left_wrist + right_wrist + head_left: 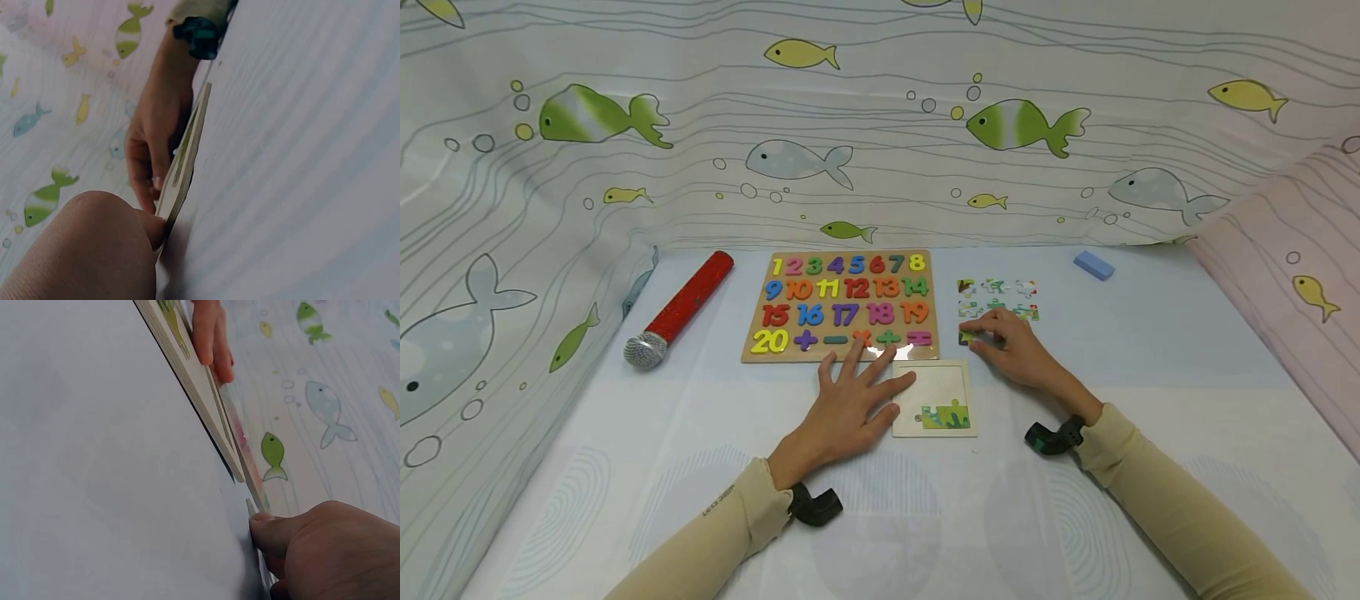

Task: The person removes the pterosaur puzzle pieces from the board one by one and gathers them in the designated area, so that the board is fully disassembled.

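My left hand point(848, 408) lies with fingers spread, its thumb and index finger at the left edge of a small wooden puzzle tray point(931, 377). Its other fingertips reach the lower edge of a wooden number board point(842, 302). Joined green jigsaw pieces point(947, 417) fill the tray's lower right part. My right hand point(1018, 350), right of the tray, pinches a green jigsaw piece point(964, 338) between thumb and fingers. In the right wrist view only a thin edge of that piece point(250, 506) shows. Loose jigsaw pieces point(997, 286) lie in rows just beyond the right hand.
A red microphone point(688, 298) with a silver head lies left of the number board. A blue block point(1093, 265) sits at the back right. Fish-patterned cloth point(880, 125) hangs behind and at the sides of the white table surface point(895, 517).
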